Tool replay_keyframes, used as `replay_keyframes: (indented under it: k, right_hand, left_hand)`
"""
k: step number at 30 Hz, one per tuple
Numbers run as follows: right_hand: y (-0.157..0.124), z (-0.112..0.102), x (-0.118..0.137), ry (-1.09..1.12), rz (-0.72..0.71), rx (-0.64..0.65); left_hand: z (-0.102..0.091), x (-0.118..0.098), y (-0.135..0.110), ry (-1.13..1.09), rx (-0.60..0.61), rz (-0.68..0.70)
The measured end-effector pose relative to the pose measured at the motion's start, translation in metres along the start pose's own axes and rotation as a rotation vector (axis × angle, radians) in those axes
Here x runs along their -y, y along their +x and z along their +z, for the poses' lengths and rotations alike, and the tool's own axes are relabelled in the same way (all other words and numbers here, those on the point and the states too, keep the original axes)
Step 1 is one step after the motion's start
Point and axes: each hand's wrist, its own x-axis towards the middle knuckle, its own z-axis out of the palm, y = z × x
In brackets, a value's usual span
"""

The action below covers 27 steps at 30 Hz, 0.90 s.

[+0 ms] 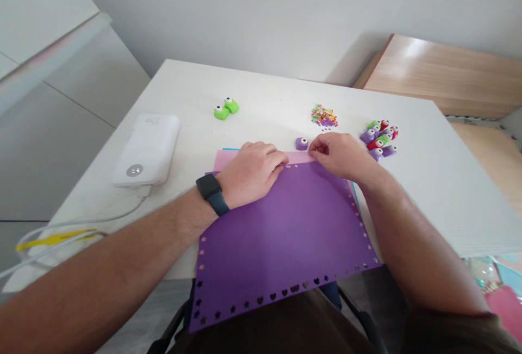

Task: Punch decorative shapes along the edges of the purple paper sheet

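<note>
A purple paper sheet point(293, 223) lies over the front of the table and hangs past its edge, with small shapes such as stars and hearts punched along its sides. My left hand point(255, 173), with a watch on the wrist, rests on it, fingers closed together at its far edge. Beneath shows a pink sheet point(223, 159). My right hand point(340, 154) makes a pinch above the far edge of the sheets; what sits between the fingertips is too small to tell. Just left of those fingers stands a purple craft punch point(302, 143).
Two green craft punches point(227, 108) stand at the back left. A pile of colourful paper cutouts point(324, 116) lies at the back, with a cluster of several punches point(380, 139) to its right. On the left is a white power bank point(149, 147) with a cable point(122, 215).
</note>
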Motion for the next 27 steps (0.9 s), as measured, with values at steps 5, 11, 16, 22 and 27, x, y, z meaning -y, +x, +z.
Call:
replay_keyframes:
  k: [5, 11, 16, 22, 27]
  right_hand:
    - [0.0014, 0.0036, -0.0014, 0.001, -0.026, 0.018]
    - [0.001, 0.0023, -0.0013, -0.03, -0.055, 0.014]
    - [0.0011, 0.0001, -0.0016, -0.031, -0.031, -0.022]
    - [0.0011, -0.0019, -0.0027, 0.091, 0.025, -0.016]
    - [0.0012, -0.0033, -0.002, 0.088, 0.011, 0.023]
  left_hand:
    - [0.0, 0.0001, -0.0004, 0.003, -0.003, 0.003]
    - [-0.0006, -0.0005, -0.0002, 0.006, 0.004, 0.0]
    - [-0.0004, -0.0003, -0.0004, 0.009, -0.001, 0.004]
    - [0.0, 0.0001, -0.0004, 0.017, 0.001, 0.007]
    - [-0.0004, -0.0007, -0.0003, 0.022, 0.005, 0.004]
